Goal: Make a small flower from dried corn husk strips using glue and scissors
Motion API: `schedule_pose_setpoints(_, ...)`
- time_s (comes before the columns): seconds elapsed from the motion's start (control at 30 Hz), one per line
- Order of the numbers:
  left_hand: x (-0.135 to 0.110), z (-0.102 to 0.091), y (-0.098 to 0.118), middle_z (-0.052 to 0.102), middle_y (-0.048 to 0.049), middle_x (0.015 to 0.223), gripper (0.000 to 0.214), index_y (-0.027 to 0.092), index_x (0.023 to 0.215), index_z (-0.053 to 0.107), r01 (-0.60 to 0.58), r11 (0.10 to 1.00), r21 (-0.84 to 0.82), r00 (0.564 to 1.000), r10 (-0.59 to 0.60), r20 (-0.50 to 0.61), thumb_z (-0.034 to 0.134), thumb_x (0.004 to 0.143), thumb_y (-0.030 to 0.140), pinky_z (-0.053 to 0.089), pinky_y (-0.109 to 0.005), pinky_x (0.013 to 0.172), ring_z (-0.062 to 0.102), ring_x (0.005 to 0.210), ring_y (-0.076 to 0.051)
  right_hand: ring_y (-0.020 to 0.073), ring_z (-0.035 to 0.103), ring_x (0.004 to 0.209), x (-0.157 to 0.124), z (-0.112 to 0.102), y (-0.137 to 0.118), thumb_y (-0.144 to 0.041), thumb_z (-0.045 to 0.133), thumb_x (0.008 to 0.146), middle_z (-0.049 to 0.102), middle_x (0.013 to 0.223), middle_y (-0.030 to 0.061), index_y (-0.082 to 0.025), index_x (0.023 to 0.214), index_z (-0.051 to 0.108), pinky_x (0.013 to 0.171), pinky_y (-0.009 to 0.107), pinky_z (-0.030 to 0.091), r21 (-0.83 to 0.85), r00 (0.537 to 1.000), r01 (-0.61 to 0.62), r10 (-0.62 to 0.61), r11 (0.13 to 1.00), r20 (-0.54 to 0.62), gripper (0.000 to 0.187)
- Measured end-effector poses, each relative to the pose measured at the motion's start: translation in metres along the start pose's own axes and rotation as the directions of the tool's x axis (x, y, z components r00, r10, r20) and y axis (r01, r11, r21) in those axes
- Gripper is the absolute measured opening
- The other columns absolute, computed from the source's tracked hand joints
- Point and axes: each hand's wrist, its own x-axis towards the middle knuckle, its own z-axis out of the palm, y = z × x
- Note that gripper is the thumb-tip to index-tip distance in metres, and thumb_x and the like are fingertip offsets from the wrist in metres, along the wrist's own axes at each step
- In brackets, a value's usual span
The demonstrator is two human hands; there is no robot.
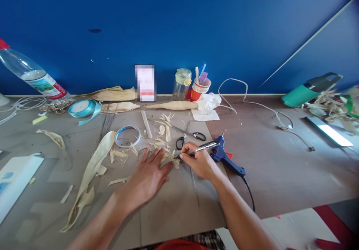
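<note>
My left hand lies flat on the table with its fingers spread, the fingertips among husk scraps and touching a small piece of dried corn husk. In my right hand is a pen with a clear barrel, gripped in a writing hold. Its tip points left at the husk piece, and the exact contact is hard to see. Just beyond the right hand, black-handled scissors lie with blades toward the far left. A blue hot glue gun rests right of the right hand.
Left of my hands are a long corn husk, a tape roll and a blue ribbon spool. Along the wall stand a tilted-looking plastic bottle, a phone, a jar and paper cups. A white cable crosses the right side.
</note>
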Motion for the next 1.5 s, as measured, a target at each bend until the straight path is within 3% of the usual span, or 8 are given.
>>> schedule_pose_setpoints(0.93, 0.001, -0.001, 0.001, 0.038, -0.0138, 0.139, 0.032, 0.027, 0.116, 0.051, 0.006, 1.0, 0.027, 0.999, -0.007, 0.034, 0.05, 0.085, 0.024, 0.018, -0.058, 0.104, 0.03, 0.132, -0.031, 0.0087, 0.038, 0.048, -0.001, -0.022, 0.001, -0.025, 0.052, 0.076, 0.042, 0.052, -0.0067, -0.02, 0.069, 0.051, 0.046, 0.022, 0.027, -0.068, 0.997, -0.065, 0.066, 0.996, 0.026, 0.009)
schedule_pose_setpoints(1.1, 0.0, 0.0, 0.001, 0.038, -0.0137, 0.139, 0.034, 0.027, 0.118, 0.05, 0.006, 1.0, 0.03, 1.0, -0.006, 0.021, 0.051, 0.084, 0.024, 0.018, -0.058, 0.104, 0.031, 0.131, -0.031, 0.0085, 0.037, 0.047, 0.0, -0.023, 0.004, -0.027, 0.053, 0.076, 0.042, 0.052, -0.0063, -0.019, 0.068, 0.05, 0.045, 0.021, 0.028, 0.057, 0.998, -0.047, 0.049, 0.997, -0.032, 0.012)
schedule_pose_setpoints(1.27, 0.0, 0.002, 0.0, 0.038, -0.014, 0.14, 0.033, 0.026, 0.118, 0.051, -0.001, 1.0, 0.029, 1.0, 0.001, 0.015, 0.051, 0.084, 0.024, 0.018, -0.058, 0.105, 0.029, 0.132, -0.032, 0.0089, 0.04, 0.049, -0.001, -0.014, -0.001, -0.031, 0.054, 0.078, 0.046, 0.054, -0.0054, -0.019, 0.075, 0.05, 0.046, 0.021, 0.032, 0.25, 0.999, -0.02, 0.027, 0.968, -0.027, 0.013)
schedule_pose_setpoints(1.5, 0.0, 0.004, 0.0, 0.039, -0.0144, 0.139, 0.032, 0.027, 0.116, 0.052, 0.008, 1.0, 0.023, 1.0, -0.008, 0.006, 0.053, 0.083, 0.027, 0.018, -0.058, 0.104, 0.031, 0.131, -0.03, 0.0106, 0.045, 0.058, 0.003, 0.01, -0.003, -0.028, 0.053, 0.078, 0.051, 0.063, -0.0033, -0.02, 0.076, 0.053, 0.053, 0.021, 0.035, 0.043, 0.998, 0.049, -0.047, 0.998, -0.052, 0.008)
